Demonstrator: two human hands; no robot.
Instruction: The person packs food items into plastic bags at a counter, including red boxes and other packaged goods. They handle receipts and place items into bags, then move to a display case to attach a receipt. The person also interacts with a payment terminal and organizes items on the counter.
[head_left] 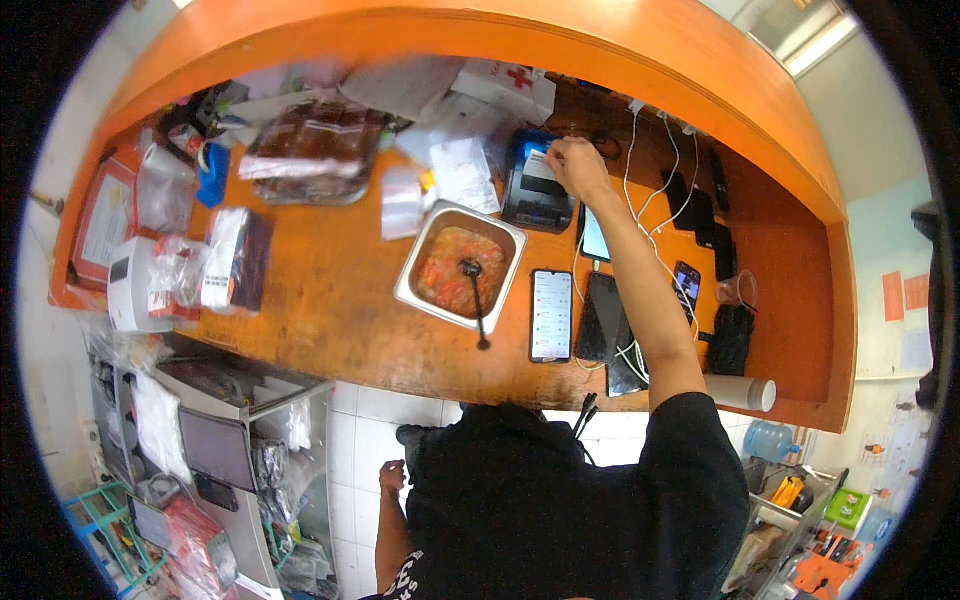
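My right arm reaches across the wooden counter to a black receipt printer. At its top, the fingers of my right hand are pinched on the edge of a white paper slip that sticks out of the printer. My left hand hangs low beside my body, away from the counter. Its fingers are curled in, and nothing shows in them. Left of the printer stands a square metal pan of chunky red-orange food, with a black ladle resting in it.
Beneath my right forearm lie a lit phone, a dark tablet and white charging cables. Brown plastic packets and boxes crowd the left side. A white cylinder lies at the right front edge.
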